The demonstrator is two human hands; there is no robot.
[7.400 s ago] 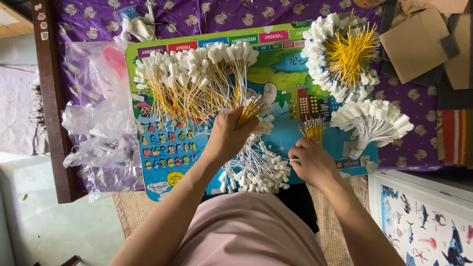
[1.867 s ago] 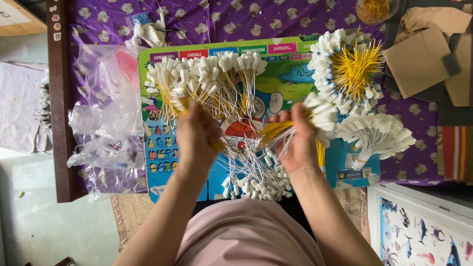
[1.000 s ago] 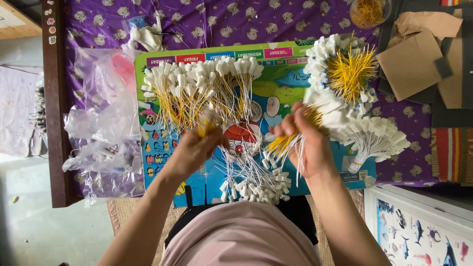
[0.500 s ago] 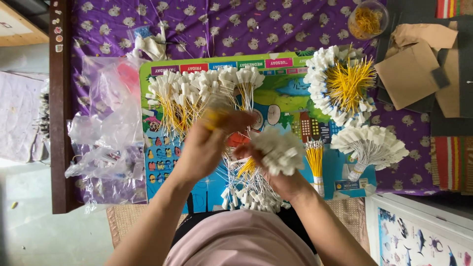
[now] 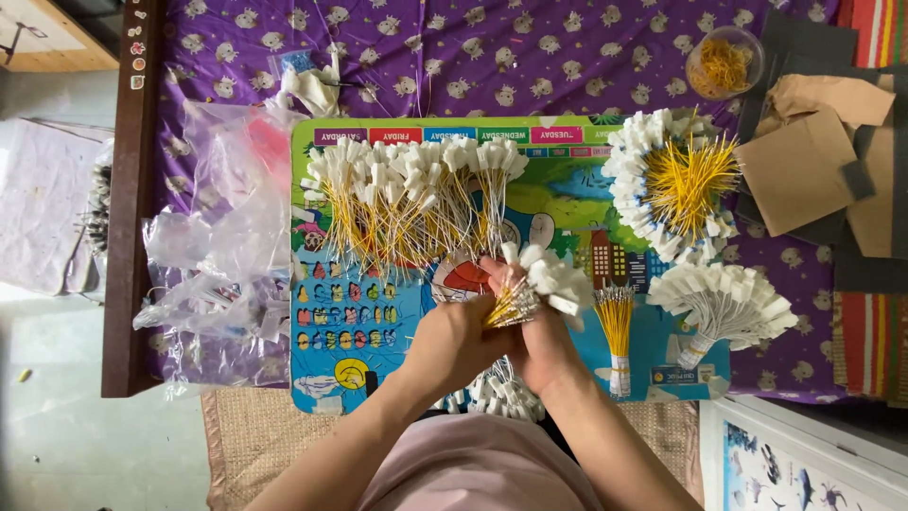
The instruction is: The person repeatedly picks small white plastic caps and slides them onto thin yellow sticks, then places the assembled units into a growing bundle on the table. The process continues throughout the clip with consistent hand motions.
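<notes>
Both my hands meet over the middle of a colourful printed board. My right hand grips a small bunch of white tags on yellow strings, tags fanned up and to the right. My left hand pinches the string ends of the same bunch. Just above lies a wide spread of loose tags with yellow strings. A heap of white-strung tags sits below my hands, partly hidden by them.
A bound ring of tags and a tied fan of tags lie at the right, a yellow string bundle between. Clear plastic bags crowd the left. Brown cardboard pieces and a small bowl sit far right.
My right hand has carried a bunch of tags from the right side to the middle, and my left hand has come off the loose spread to meet it.
</notes>
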